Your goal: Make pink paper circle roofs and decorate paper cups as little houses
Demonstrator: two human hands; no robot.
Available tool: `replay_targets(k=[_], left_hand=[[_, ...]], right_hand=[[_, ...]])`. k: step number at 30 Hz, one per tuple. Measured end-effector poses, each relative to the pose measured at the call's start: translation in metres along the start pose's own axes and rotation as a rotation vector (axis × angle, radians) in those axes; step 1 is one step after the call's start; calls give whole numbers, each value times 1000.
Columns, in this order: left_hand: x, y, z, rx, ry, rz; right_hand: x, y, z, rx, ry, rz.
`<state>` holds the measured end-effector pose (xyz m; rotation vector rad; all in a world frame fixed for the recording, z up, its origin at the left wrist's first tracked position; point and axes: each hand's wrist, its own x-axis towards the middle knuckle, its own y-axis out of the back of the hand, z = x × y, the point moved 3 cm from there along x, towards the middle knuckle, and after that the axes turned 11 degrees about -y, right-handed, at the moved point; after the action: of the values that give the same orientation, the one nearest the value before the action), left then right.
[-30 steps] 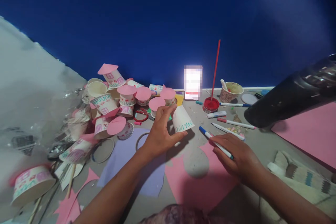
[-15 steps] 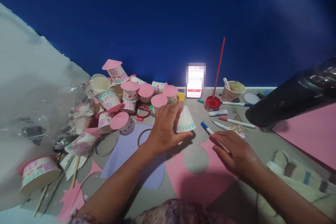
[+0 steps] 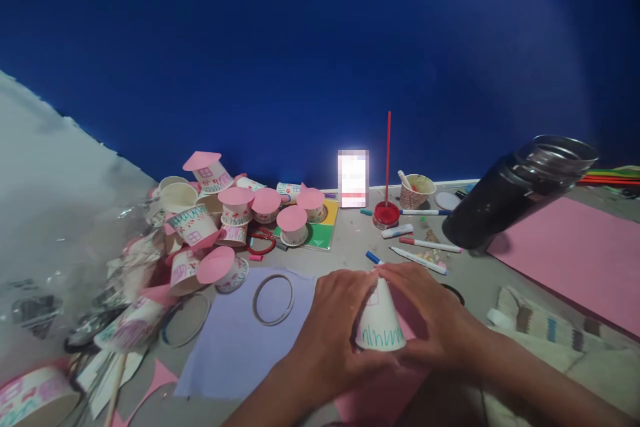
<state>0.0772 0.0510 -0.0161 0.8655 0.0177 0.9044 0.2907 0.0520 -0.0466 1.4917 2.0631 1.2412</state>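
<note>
A white paper cup (image 3: 381, 320) with green zigzag strokes round its wide end and a faint pink square is held narrow end up. My left hand (image 3: 336, 327) grips its left side, thumb near the lower rim. On the right side my right hand (image 3: 436, 320) is closed round it too, fingertips meeting the left ones at the top. Pink paper (image 3: 383, 397) lies beneath, mostly hidden by the hands. A blue-capped marker (image 3: 374, 257) rests just beyond the fingers.
Decorated cups with pink paper tops (image 3: 237, 203) crowd the left. Purple paper (image 3: 225, 347) bears a ring (image 3: 273, 300). Behind are a lit phone (image 3: 353, 180) and a red pot (image 3: 386, 215) with a stick. A black bottle (image 3: 480, 207) and a cloth (image 3: 560, 347) are at right.
The cup has come nearer to me in my left hand. My right hand has let go of the blue-capped marker and taken hold of the cup. The view has shifted.
</note>
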Motion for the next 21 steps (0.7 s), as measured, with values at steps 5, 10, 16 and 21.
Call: replay_targets(k=[5, 10, 16, 21], left_hand=[[-16, 6, -5, -247, 224, -4], [-16, 10, -11, -435, 216, 117], [-17, 0, -34, -564, 255, 317], [-23, -7, -42, -592, 338, 393]], right_hand=[[5, 16, -11, 242, -223, -132], [16, 25, -18, 295, -268, -268], [93, 81, 16, -10, -519, 155], [181, 119, 43, -142, -655, 356]])
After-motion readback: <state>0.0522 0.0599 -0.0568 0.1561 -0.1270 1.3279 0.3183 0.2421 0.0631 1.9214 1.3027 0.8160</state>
